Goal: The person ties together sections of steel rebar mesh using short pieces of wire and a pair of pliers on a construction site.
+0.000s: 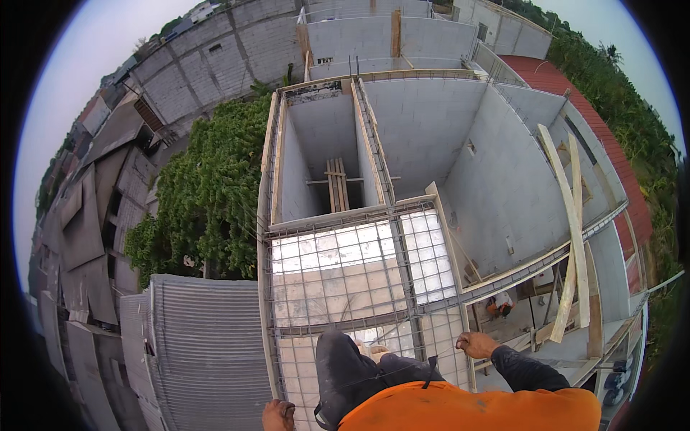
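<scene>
My right hand [477, 345] hangs over the right edge of the slab formwork, its fingers curled and no object showing in it. At the bottom of the view, my left hand [278, 415] is near the left formwork board [264, 301], partly cut off by the frame. Its fingers are bent; whether it touches or grips anything is unclear. Between them my knees, in dark trousers [345, 366], are over a steel reinforcing-bar grid [337, 269]. Under the grid lie plywood panels [334, 293] and shiny sheet panels [428, 250].
Deep block-walled rooms drop away ahead [426, 124] and to the right. Two long planks [566, 231] lean across the right wall top. A person [500, 306] is below on the right. On the left are a corrugated metal roof [215, 334] and a leafy tree [210, 183].
</scene>
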`<action>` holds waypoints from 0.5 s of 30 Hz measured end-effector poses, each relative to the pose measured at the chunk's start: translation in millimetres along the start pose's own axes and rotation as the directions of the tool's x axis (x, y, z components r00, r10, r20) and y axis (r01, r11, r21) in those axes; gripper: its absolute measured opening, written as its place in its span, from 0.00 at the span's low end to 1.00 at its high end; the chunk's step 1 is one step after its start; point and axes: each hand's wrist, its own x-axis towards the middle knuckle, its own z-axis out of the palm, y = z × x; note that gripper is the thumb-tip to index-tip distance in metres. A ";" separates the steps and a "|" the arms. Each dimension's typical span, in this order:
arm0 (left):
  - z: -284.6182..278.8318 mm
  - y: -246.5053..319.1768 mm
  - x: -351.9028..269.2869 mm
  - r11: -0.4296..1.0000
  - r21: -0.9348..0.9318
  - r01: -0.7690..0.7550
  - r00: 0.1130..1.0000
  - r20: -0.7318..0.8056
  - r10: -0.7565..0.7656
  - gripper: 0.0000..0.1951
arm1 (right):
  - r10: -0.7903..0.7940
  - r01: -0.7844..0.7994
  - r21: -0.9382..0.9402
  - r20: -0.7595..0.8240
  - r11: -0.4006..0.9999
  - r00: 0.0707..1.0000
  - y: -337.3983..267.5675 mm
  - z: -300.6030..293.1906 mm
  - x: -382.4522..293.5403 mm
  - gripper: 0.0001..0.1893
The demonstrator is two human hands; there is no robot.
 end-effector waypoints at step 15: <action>-43.9 -60.9 435.3 0.988 0.090 -0.127 0.990 0.078 0.120 0.05 | 0.041 -0.366 0.734 0.420 0.573 0.907 -111.1 -213.0 126.6 0.18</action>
